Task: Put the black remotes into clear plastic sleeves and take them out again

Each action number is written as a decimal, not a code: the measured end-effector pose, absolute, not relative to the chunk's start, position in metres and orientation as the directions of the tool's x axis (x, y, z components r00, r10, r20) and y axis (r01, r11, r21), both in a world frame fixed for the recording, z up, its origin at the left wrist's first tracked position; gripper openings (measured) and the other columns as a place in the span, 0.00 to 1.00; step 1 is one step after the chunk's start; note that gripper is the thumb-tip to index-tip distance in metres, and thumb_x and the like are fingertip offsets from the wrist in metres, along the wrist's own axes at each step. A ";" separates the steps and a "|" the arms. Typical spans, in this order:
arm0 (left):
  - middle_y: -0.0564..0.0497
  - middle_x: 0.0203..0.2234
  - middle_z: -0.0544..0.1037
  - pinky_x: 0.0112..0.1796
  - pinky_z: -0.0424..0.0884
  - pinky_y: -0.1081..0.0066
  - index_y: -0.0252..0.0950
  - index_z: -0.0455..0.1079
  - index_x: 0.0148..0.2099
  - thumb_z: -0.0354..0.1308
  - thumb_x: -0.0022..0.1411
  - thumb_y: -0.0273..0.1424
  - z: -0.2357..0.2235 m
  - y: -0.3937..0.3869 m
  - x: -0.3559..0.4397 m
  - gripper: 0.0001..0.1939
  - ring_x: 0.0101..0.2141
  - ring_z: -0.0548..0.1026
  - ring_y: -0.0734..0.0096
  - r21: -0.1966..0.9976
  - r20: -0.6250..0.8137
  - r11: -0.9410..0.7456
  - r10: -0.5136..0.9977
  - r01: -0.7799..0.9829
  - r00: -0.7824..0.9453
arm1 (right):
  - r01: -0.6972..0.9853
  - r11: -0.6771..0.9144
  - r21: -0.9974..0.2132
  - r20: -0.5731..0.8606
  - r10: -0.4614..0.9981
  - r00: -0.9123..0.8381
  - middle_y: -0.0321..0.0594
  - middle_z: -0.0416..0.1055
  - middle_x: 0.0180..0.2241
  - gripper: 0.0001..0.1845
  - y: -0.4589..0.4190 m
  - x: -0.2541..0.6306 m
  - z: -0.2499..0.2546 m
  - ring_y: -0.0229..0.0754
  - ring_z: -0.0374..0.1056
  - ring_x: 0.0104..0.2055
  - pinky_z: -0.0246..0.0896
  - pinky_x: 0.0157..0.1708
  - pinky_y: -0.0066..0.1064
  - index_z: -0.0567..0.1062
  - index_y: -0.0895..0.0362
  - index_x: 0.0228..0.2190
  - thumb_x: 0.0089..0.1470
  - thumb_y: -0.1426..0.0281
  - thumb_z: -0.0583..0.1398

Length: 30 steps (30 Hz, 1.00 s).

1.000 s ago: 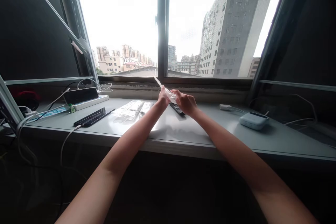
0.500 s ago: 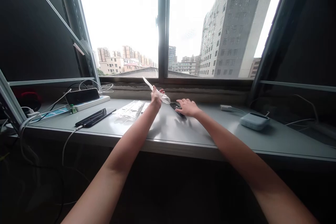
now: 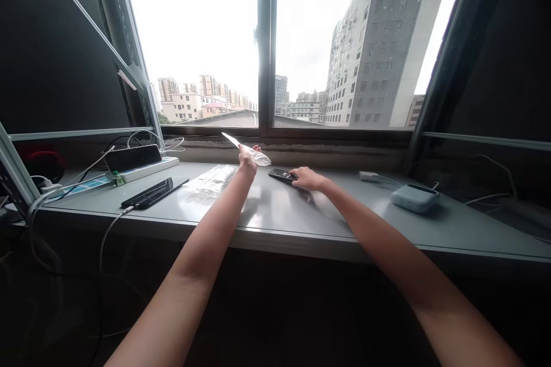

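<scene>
My left hand (image 3: 247, 159) is closed on a thin, whitish plastic bag (image 3: 260, 157), held above the grey desk (image 3: 275, 212). One end of the bag sticks up to the left and the other droops to the right. A black remote control (image 3: 280, 174) with many buttons lies to the right of that bag. Its right end is in the grip of my right hand (image 3: 306, 178), whose fingers curl over it. Left of my left forearm lie shiny clear plastic bags (image 3: 212, 181), flat on the desk.
A black phone (image 3: 152, 193) with a white cable lies on the left. Behind it, another phone (image 3: 136, 158) leans on a white power strip (image 3: 150, 169), near a small green bottle (image 3: 117, 179). At right are a pale blue box-shaped device (image 3: 415, 198) and a white plug (image 3: 368, 176).
The remote control has turned, its free end now pointing further left, with my right hand around its right end. My left hand has shifted slightly left and tilted the plastic bag flatter.
</scene>
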<state>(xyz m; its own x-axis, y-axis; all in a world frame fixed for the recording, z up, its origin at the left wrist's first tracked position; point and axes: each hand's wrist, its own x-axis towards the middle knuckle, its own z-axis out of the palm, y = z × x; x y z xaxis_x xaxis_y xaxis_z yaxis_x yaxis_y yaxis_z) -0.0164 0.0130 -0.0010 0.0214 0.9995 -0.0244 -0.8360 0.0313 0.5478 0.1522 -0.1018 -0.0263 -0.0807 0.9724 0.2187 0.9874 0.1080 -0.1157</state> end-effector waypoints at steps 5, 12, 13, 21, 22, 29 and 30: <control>0.48 0.32 0.73 0.28 0.71 0.74 0.37 0.58 0.60 0.39 0.72 0.48 0.002 0.013 -0.023 0.25 0.23 0.71 0.74 0.521 -0.066 -0.008 0.997 -0.854 -0.049 | 0.949 0.177 -0.259 0.314 0.945 -0.091 0.46 0.71 0.55 0.22 -0.101 0.152 -0.023 0.50 0.59 0.63 0.57 0.58 0.35 0.72 0.57 0.56 0.61 0.69 0.57; 0.50 0.28 0.71 0.29 0.71 0.72 0.32 0.58 0.60 0.35 0.72 0.48 0.001 0.017 -0.036 0.29 0.23 0.71 0.72 0.461 -0.087 -0.012 0.995 -0.887 -0.058 | 0.827 0.270 -0.494 0.381 0.922 -0.073 0.43 0.77 0.44 0.21 -0.097 0.154 -0.020 0.45 0.71 0.47 0.64 0.47 0.32 0.74 0.56 0.55 0.62 0.64 0.57; 0.50 0.27 0.71 0.28 0.70 0.72 0.32 0.59 0.59 0.34 0.72 0.48 0.001 0.018 -0.037 0.29 0.23 0.70 0.71 0.453 -0.093 -0.006 0.994 -0.891 -0.054 | 0.808 0.286 -0.516 0.397 0.915 -0.071 0.42 0.78 0.44 0.21 -0.096 0.155 -0.019 0.44 0.71 0.46 0.64 0.46 0.32 0.74 0.56 0.54 0.61 0.65 0.57; 0.46 0.30 0.72 0.29 0.70 0.73 0.34 0.65 0.52 0.31 0.72 0.47 0.001 0.016 -0.043 0.29 0.27 0.71 0.70 0.451 -0.106 -0.013 0.992 -0.892 -0.068 | 0.623 0.443 -0.645 0.510 0.856 -0.080 0.43 0.77 0.45 0.23 -0.097 0.163 -0.008 0.43 0.69 0.46 0.63 0.46 0.33 0.75 0.58 0.52 0.55 0.69 0.61; 0.46 0.31 0.72 0.30 0.70 0.73 0.33 0.65 0.52 0.31 0.73 0.48 0.001 0.016 -0.043 0.29 0.29 0.72 0.70 0.454 -0.102 -0.020 0.992 -0.891 -0.074 | 0.602 0.443 -0.665 0.506 0.859 -0.073 0.44 0.77 0.44 0.24 -0.100 0.165 -0.005 0.43 0.70 0.44 0.64 0.43 0.33 0.75 0.59 0.53 0.54 0.69 0.61; 0.46 0.33 0.72 0.29 0.72 0.73 0.35 0.65 0.51 0.31 0.72 0.48 -0.001 0.021 -0.045 0.28 0.28 0.72 0.72 0.430 -0.092 -0.031 0.993 -0.902 -0.078 | 0.497 0.456 -0.739 0.402 0.889 -0.218 0.43 0.77 0.41 0.24 -0.118 0.172 0.010 0.38 0.67 0.36 0.58 0.28 0.25 0.75 0.56 0.53 0.54 0.68 0.61; 0.46 0.33 0.72 0.29 0.72 0.73 0.35 0.64 0.52 0.31 0.73 0.48 -0.002 0.022 -0.045 0.28 0.27 0.72 0.72 0.439 -0.078 -0.026 0.995 -0.898 -0.067 | 0.500 0.459 -0.734 0.394 0.888 -0.237 0.42 0.77 0.41 0.24 -0.120 0.171 0.010 0.38 0.67 0.35 0.58 0.28 0.25 0.76 0.56 0.53 0.53 0.69 0.61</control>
<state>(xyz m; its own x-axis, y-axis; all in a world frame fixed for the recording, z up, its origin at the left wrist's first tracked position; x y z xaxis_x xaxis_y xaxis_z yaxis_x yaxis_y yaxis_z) -0.0453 0.0222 -0.0020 -0.0674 0.9946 -0.0783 -0.8982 -0.0263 0.4389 0.1715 -0.1195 0.0101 -0.2367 0.8880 0.3943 0.4999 0.4593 -0.7343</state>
